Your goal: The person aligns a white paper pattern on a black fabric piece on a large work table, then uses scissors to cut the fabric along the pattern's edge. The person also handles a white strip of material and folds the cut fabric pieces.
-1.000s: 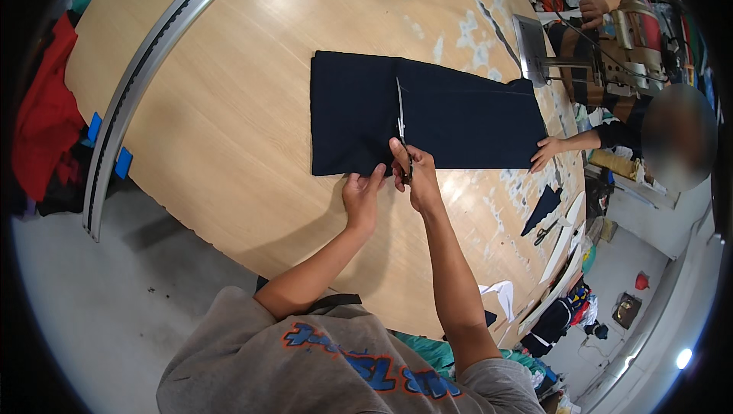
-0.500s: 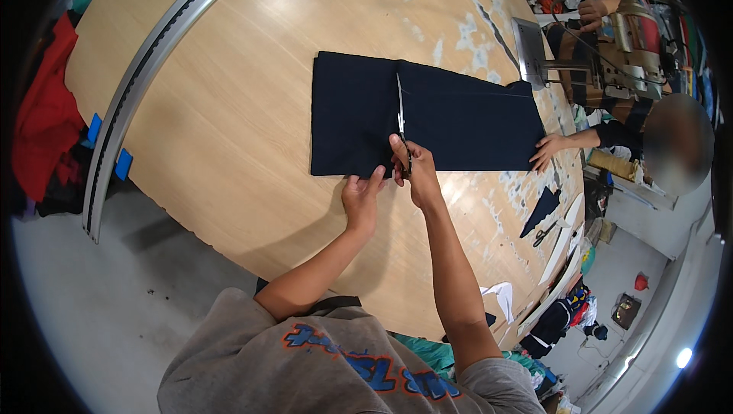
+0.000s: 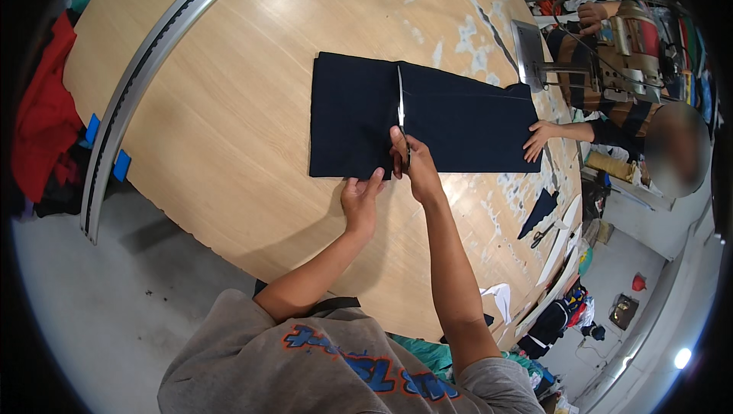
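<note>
A long piece of dark navy fabric [image 3: 466, 120] lies flat on the wooden table. My right hand [image 3: 418, 170] is closed round the handles of a pair of scissors [image 3: 401, 99]. Their blades point away from me across the fabric and look nearly closed, with the tip close to the far edge. To the left of it, my left hand [image 3: 360, 202] pinches the fabric's near edge, thumb on top and fingers underneath. A co-worker's hand [image 3: 540, 139] rests spread on the right end of the fabric.
A long curved metal rail [image 3: 145, 70] crosses the table's left side. A sewing machine [image 3: 637, 48] stands at the far right beside the co-worker. At the table's right lie a dark fabric scrap [image 3: 539, 212] and another pair of scissors [image 3: 540, 237]. Red cloth [image 3: 42, 109] hangs at the far left.
My right hand and the scissors have moved slightly farther along the fabric, away from me. The co-worker's hand has slid left and farther onto the fabric. My left hand stays in place.
</note>
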Motion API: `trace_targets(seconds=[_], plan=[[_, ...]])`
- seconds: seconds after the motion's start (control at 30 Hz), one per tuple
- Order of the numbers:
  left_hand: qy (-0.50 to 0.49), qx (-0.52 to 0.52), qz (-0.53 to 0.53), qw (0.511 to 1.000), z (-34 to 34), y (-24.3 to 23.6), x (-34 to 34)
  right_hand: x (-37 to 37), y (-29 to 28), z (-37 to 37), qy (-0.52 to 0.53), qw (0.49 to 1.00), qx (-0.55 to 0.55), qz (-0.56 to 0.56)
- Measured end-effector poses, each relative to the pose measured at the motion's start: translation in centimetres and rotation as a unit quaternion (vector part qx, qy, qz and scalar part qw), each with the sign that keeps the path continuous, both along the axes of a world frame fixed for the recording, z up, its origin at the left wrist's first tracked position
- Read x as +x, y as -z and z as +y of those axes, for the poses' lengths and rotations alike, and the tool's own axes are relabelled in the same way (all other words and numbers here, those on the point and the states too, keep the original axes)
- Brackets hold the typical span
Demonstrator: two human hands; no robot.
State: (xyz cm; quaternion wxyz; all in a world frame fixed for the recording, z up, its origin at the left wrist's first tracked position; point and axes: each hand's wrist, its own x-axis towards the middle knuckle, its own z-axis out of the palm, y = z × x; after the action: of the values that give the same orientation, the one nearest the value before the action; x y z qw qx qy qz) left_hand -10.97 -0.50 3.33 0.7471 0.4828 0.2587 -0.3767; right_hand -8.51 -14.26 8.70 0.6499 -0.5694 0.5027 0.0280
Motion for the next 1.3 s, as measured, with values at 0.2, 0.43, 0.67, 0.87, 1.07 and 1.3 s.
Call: trace_targets(seconds=[0.2, 0.43, 0.67, 0.87, 1.07, 1.3], plan=[[-0.009, -0.01, 0.012, 1.0, 0.0, -0.4, 0.4, 1.3, -0.1, -0.6, 0.023, 0.999, 0.033, 0.002], [-0.002, -0.017, 0.007, 1.0, -0.1, 0.1, 0.2, 0.9, 0.0, -0.3, -0.002, 1.0, 0.001, 0.02], [-0.017, -0.008, 0.014, 1.0, 0.0, -0.4, 0.3, 2.1, 0.0, -1.3, 0.016, 0.998, 0.066, 0.003], [-0.005, -0.006, 0.014, 1.0, -0.1, -0.6, 0.3, 1.6, -0.4, -0.7, -0.021, 0.999, 0.038, 0.021], [-0.024, -0.006, 0.01, 1.0, -0.6, 0.0, 0.7, -3.5, -2.6, 0.8, -0.135, 0.987, 0.09, 0.017], [0.087, -0.032, 0.009, 0.996, 3.0, 0.8, 1.2, -21.2, -1.9, 11.8, -0.071, 0.981, -0.1, 0.151]])
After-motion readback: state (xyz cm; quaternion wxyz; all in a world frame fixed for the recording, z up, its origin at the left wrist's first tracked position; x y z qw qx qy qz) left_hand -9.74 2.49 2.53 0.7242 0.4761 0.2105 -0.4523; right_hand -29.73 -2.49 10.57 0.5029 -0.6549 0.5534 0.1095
